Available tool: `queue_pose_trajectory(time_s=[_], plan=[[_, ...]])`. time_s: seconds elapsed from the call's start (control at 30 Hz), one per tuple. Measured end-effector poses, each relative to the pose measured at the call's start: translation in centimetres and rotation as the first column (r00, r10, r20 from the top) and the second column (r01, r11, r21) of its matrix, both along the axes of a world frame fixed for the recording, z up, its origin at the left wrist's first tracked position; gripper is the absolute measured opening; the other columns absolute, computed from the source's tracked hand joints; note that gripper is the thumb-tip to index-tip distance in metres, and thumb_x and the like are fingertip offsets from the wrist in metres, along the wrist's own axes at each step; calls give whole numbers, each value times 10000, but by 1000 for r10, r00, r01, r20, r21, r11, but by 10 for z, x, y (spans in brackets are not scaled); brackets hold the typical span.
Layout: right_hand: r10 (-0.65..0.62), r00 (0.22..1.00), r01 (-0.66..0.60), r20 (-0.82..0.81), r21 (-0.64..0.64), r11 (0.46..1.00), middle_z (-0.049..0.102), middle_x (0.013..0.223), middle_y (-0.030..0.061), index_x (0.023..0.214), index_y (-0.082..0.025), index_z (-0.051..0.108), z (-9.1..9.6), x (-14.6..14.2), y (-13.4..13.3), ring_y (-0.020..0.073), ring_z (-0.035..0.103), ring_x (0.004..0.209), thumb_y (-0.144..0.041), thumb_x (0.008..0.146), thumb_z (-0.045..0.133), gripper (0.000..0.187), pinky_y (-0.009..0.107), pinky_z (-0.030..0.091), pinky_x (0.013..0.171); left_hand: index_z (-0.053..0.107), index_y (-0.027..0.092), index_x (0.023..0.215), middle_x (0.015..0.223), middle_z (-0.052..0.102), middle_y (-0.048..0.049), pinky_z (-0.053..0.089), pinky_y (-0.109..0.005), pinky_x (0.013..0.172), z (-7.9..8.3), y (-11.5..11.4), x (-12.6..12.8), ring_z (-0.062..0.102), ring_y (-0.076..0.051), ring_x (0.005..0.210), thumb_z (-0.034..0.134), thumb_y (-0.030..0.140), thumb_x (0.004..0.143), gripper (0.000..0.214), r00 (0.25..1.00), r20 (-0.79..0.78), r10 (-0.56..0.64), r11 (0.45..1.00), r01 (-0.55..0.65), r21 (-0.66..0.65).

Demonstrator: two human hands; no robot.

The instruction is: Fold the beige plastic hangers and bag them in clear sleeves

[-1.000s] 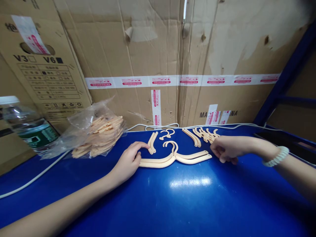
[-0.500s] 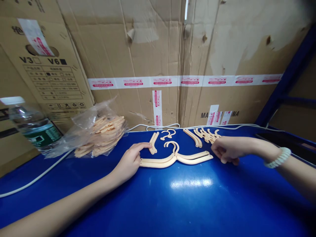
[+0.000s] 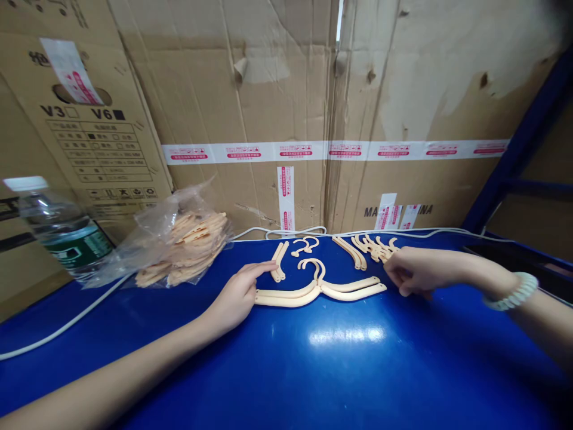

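Note:
Two cream plastic clothes hangers (image 3: 289, 298) lie nested on the blue table, their hooks pointing away from me. My left hand (image 3: 237, 292) rests at their left end, with its index finger stretched out onto a pair of loose hanger arms (image 3: 280, 263). My right hand (image 3: 414, 272) is curled closed beside a pile of loose hanger hooks (image 3: 373, 245); anything inside its fingers is hidden. Between the hands, behind the hangers, lie a couple of separate hooks (image 3: 305, 245) and another group of loose arms (image 3: 351, 252).
A clear plastic bag (image 3: 188, 242) full of cream hanger parts lies at the left, next to a water bottle (image 3: 67, 233). White cable (image 3: 67, 322) crosses the left side and runs along the back. Cardboard boxes (image 3: 250, 101) wall off the rear; a dark flat object (image 3: 487, 251) lies right.
The view has shifted very slightly. Both hands stay almost where they were, and the hangers and loose parts have not visibly moved.

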State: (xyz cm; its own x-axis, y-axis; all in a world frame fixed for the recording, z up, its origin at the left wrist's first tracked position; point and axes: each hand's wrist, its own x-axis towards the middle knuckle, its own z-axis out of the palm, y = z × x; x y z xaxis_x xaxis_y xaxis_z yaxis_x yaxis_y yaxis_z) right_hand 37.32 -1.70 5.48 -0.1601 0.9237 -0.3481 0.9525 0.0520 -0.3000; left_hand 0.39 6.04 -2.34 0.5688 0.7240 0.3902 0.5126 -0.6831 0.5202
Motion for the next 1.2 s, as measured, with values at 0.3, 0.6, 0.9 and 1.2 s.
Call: queue_pose_trajectory(time_s=[0.3,0.6,0.9,1.2], plan=[[187,979,-103,-82,590,801,721,830,56,890,-202,614,0,-35,21,200,685,765,-291,888,533,120,284,483,658,692,206,1198,1246,707,-77,461,-450,1059,2,-2,0,622,-248,1208,367,14,762,577,999,34,22,1000,-21,-15],[239,965,-258,103,512,819,690,1034,53,1052,-156,656,-12,-81,90,196,664,914,-291,938,635,178,399,546,829,732,178,1035,1179,709,-95,465,-457,1053,1,1,1,642,-253,1158,389,-3,762,474,995,55,81,996,-83,38],[279,959,-273,43,397,876,651,1153,73,1161,-164,624,-25,-93,121,207,658,951,-330,958,613,262,405,566,814,769,209,871,1081,664,-86,507,-434,979,10,5,-3,669,-260,1052,487,-36,727,400,996,6,85,996,-85,19],[264,871,10,-416,551,834,669,1017,45,1082,-146,634,-33,-80,109,171,661,833,-338,959,611,228,357,569,735,698,203,780,937,636,-63,515,-460,897,19,9,-7,649,-250,894,550,130,818,170,983,167,81,997,-80,-12]])
